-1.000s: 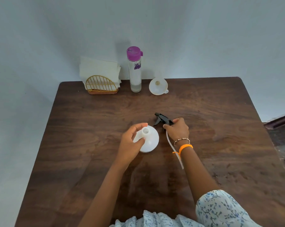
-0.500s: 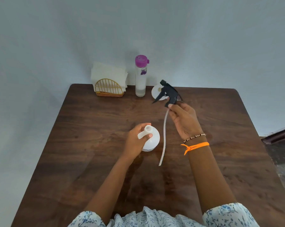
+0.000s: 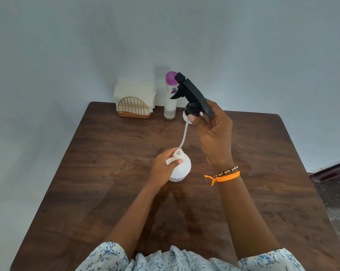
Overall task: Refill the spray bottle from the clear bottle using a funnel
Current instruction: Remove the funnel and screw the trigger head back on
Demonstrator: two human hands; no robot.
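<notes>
The white spray bottle (image 3: 180,170) stands near the table's middle, its neck uncapped. My left hand (image 3: 162,170) grips it around the shoulder and neck. My right hand (image 3: 214,133) holds the black spray head (image 3: 192,94) raised above the far side of the table, and its white dip tube (image 3: 183,136) hangs down to the bottle's neck. I cannot tell whether the tube's tip is inside the opening. The clear bottle (image 3: 170,103) with a purple cap stands at the back edge. Just a white sliver of the funnel (image 3: 184,116) shows behind the spray head.
A gold wire holder with white napkins (image 3: 134,106) stands at the back left of the dark wooden table (image 3: 262,153), against the pale wall. Dark floor shows past the table's right edge.
My right hand has lifted the spray head from the table up and away, swinging the dip tube across until its lower end meets the bottle's neck. My left hand stays on the bottle.
</notes>
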